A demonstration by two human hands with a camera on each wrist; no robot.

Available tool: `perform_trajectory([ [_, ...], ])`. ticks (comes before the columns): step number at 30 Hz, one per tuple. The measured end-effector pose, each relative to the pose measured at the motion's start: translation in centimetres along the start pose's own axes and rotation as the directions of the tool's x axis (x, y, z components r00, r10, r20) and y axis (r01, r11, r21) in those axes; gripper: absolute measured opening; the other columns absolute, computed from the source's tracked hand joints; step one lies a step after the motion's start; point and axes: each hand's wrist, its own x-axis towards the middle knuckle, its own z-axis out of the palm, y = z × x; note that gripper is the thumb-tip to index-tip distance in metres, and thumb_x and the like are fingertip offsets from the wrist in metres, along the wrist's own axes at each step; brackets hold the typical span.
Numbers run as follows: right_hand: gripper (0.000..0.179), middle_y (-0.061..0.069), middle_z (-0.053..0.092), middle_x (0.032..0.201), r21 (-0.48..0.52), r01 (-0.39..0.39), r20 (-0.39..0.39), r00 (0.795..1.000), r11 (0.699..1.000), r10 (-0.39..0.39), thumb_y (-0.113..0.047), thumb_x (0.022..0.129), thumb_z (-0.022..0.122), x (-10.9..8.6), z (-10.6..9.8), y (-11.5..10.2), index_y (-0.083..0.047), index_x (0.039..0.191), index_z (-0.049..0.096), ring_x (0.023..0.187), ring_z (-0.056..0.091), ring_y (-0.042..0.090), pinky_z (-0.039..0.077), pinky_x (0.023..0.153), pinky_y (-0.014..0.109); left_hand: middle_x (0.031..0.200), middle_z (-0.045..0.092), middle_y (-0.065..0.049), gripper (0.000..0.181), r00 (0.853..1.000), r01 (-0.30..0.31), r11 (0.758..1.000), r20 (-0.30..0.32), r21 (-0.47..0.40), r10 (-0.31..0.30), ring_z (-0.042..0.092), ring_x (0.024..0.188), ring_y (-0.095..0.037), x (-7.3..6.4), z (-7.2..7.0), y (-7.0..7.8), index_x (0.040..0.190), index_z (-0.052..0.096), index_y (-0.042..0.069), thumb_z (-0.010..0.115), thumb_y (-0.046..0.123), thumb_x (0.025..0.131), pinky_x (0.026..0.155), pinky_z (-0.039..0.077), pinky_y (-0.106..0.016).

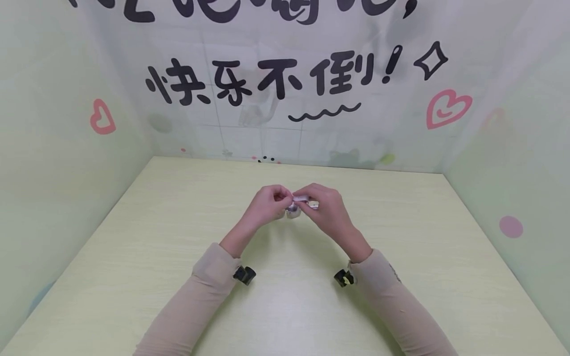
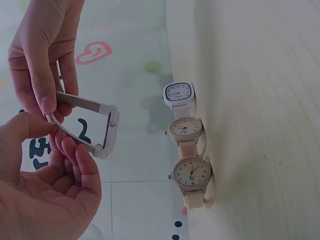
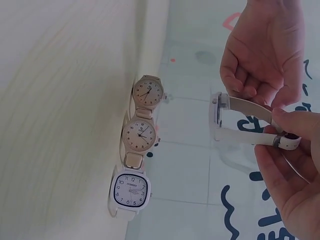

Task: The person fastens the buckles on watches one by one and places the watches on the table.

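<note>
Between both hands is a white wristwatch (image 2: 111, 131) with a square case, its strap bent into a loop and the case hanging at the far end. My left hand (image 1: 269, 203) pinches one side of the strap near its end with thumb and fingers. My right hand (image 1: 327, 207) grips the other side of the strap (image 3: 245, 136), around a small metal buckle (image 3: 278, 140). In both wrist views the fingertips meet close together where the strap ends come near each other. The watch face is turned away in the left wrist view.
On the table (image 1: 285, 306) three more watches stand in a row with straps looped: a white square watch (image 3: 131, 189) and two beige round ones, a middle watch (image 3: 140, 135) and an end watch (image 3: 148, 92). A printed wall sheet (image 1: 267, 138) rises behind the table.
</note>
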Motion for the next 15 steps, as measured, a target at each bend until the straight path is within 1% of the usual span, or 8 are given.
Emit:
perform_trajectory([
  [2, 0.013, 0.009, 0.076, 0.094, 0.003, -0.004, -0.008, 1.000, 1.000, 0.004, -0.007, 0.087, 0.076, -0.01, -0.01, 0.00, -0.004, 0.099, 0.075, 0.082, 0.072, 0.019, 0.062, 0.072, 0.037, 0.097, 0.068, -0.014, 0.021, 1.000, -0.002, 1.000, -0.006, 0.016, 0.002, 0.056, 0.080, -0.016, 0.07, -0.07, -0.15, 0.106, 0.067, -0.001, 0.058, 0.014, 0.096, 0.065, 0.047, -0.021],
  [5, 0.014, 0.009, 0.076, 0.094, 0.002, -0.008, -0.015, 1.000, 1.000, 0.008, -0.006, 0.086, 0.077, 0.00, -0.01, 0.02, -0.004, 0.099, 0.075, 0.082, 0.073, 0.019, 0.062, 0.073, 0.036, 0.096, 0.068, -0.013, 0.021, 1.000, -0.003, 0.999, -0.015, 0.033, 0.004, 0.056, 0.081, -0.017, 0.10, -0.21, -0.39, 0.105, 0.068, -0.001, 0.057, 0.014, 0.095, 0.067, 0.047, -0.021],
  [15, 0.014, 0.008, 0.076, 0.094, -0.004, -0.014, -0.040, 0.999, 1.000, 0.014, -0.005, 0.085, 0.077, -0.06, -0.12, 0.19, -0.004, 0.099, 0.075, 0.083, 0.073, 0.019, 0.062, 0.073, 0.037, 0.097, 0.067, -0.011, 0.020, 0.999, 0.030, 0.998, -0.040, 0.048, -0.028, 0.056, 0.084, -0.017, 0.23, -0.71, -0.83, 0.103, 0.067, 0.001, 0.058, 0.016, 0.092, 0.073, 0.046, -0.024],
])
